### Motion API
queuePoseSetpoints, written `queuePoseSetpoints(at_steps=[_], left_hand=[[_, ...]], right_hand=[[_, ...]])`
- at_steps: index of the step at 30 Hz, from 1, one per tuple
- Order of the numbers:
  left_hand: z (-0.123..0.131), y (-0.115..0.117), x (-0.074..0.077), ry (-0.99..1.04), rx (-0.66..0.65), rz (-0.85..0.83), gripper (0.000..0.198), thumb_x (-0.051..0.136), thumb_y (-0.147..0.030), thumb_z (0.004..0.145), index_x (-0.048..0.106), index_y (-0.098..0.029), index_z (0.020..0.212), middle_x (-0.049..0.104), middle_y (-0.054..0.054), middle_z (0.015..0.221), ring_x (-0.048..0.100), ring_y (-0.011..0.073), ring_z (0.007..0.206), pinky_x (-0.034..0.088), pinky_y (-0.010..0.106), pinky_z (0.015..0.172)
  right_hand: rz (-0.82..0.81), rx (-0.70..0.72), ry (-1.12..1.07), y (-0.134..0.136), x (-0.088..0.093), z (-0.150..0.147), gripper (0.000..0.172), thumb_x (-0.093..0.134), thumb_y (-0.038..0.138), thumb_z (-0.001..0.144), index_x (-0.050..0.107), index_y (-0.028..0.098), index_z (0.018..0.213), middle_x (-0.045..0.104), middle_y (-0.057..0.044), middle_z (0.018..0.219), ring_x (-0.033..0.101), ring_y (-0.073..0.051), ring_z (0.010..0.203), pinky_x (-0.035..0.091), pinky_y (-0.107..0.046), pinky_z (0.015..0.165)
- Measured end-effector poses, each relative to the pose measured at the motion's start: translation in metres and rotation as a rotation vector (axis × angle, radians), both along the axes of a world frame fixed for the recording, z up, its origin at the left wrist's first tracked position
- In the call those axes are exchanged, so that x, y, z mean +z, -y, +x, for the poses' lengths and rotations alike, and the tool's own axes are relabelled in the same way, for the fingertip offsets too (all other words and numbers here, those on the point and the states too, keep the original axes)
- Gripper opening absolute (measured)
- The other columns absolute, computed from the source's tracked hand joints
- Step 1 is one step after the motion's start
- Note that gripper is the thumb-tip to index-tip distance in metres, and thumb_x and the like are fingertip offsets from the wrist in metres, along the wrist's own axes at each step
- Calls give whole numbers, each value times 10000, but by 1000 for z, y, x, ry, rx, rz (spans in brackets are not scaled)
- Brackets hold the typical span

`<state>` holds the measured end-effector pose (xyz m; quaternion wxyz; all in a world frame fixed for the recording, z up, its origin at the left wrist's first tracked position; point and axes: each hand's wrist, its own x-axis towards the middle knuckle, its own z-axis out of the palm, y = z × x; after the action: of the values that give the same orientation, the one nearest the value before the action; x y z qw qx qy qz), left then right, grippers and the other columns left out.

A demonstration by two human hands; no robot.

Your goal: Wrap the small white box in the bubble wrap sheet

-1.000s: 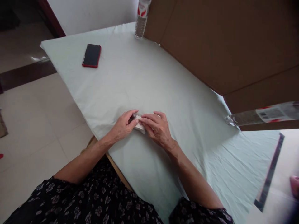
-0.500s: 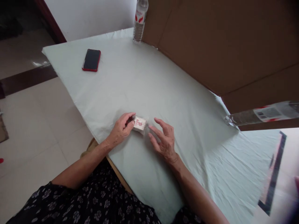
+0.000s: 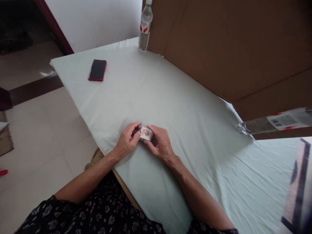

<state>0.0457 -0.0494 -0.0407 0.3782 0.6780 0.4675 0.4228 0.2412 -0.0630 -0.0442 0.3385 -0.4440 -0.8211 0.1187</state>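
Observation:
A small white pack with a red printed figure (image 3: 146, 133), about the size of a deck of cards, rests on the cloth-covered table. My left hand (image 3: 128, 138) grips its left end, the thumb on the near side and the fingers curled along the far side. From the right, my right hand (image 3: 161, 143) closes on the opposite end, with fingers at the far edge and thumb at the near edge. Parts of both ends are hidden under my fingers.
A phone in a red case (image 3: 97, 70) lies at the table's far left. One upright plastic bottle (image 3: 145, 27) stands by a large brown cardboard panel (image 3: 219, 48). Another bottle (image 3: 275, 123) is at the right by the panel. The pale green tablecloth (image 3: 117, 87) has creases.
My right hand has moved left and closed from spread fingers onto the right end of the pack. My left hand keeps its hold. The whole view has shifted slightly.

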Motion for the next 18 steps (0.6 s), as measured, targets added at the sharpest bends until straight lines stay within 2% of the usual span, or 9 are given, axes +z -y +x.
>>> queuePoseSetpoints(at_steps=[4,8,11,13,16,18], left_hand=[[1,1,1,41,13,-38,367,502,-283,973,584,-155,1307,674,122,1202,641,206,1045,528,358,926],[-1,3,2,95,58,-51,384,481,-325,991,555,-165,1332,650,134,1270,649,207,1039,541,368,925],[-2,3,2,17,132,50,370,497,-308,974,569,-171,1310,651,134,1243,638,229,1081,541,388,935],[-2,3,1,-62,166,152,355,504,-264,956,590,-171,1288,647,138,1256,610,253,1163,514,424,1004],[-1,2,-3,-174,156,274,370,483,-188,936,604,-168,1285,635,143,1321,560,270,1276,428,468,1129],[1,1,-7,-242,144,291,410,467,-156,925,590,-161,1316,632,142,1349,539,272,1318,389,478,1169]], right_hand=[[57,-18,-68,4,3,-1,598,606,352,952,413,257,1510,699,-128,1295,667,-287,1154,520,-461,965],[84,-114,-81,5,6,2,580,641,332,935,447,258,1476,713,-129,1261,683,-287,1117,525,-454,947],[52,-108,-6,4,3,4,552,620,352,940,468,241,1459,717,-138,1258,687,-300,1119,520,-466,950],[37,-96,14,4,2,6,576,637,413,930,476,235,1453,712,-142,1267,676,-309,1150,506,-477,978],[52,-120,-42,6,2,9,660,656,508,912,449,243,1479,637,-164,1390,597,-333,1293,454,-519,1065],[42,-164,-133,6,1,14,606,600,500,951,446,255,1483,582,-163,1462,534,-324,1372,424,-535,1108]])
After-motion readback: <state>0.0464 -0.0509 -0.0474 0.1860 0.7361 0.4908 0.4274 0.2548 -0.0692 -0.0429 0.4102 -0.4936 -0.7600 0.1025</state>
